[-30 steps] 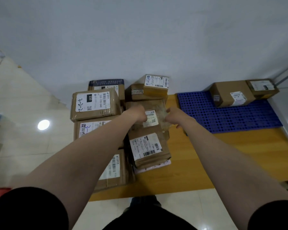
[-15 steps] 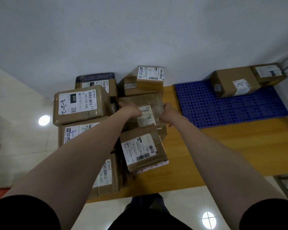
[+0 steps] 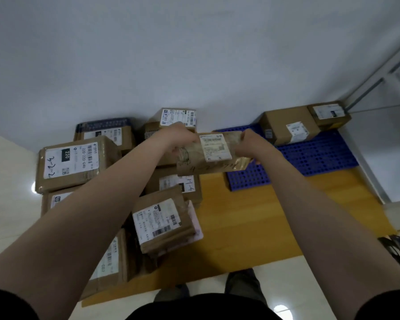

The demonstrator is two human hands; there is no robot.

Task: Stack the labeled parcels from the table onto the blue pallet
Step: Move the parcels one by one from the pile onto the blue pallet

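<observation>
Lifted since a second ago, the taped brown parcel (image 3: pixel 214 158) now hangs clear of the pile, at the near left corner of the blue pallet (image 3: pixel 314 155).

Left hand (image 3: pixel 180 139) grips its left end and right hand (image 3: pixel 252 144) its right end, fingers curled round the wrapping. A white shipping label (image 3: pixel 215 146) faces up between the two sets of fingers, its print too blurred to read, as is the scrawl on the near side. Beyond the right fingers the pallet bears a larger box (image 3: pixel 286 128) and a smaller box (image 3: pixel 330 114) side by side, each white-labelled. Under the left fingers lies a parcel marked "1-1-4" (image 3: pixel 178 183). Well left of them sits a box labelled "220" and "220-220-C40" (image 3: pixel 76 162). Nearer the person, a flat barcoded parcel (image 3: pixel 162 222) rests on the wooden table (image 3: pixel 252 215).
</observation>
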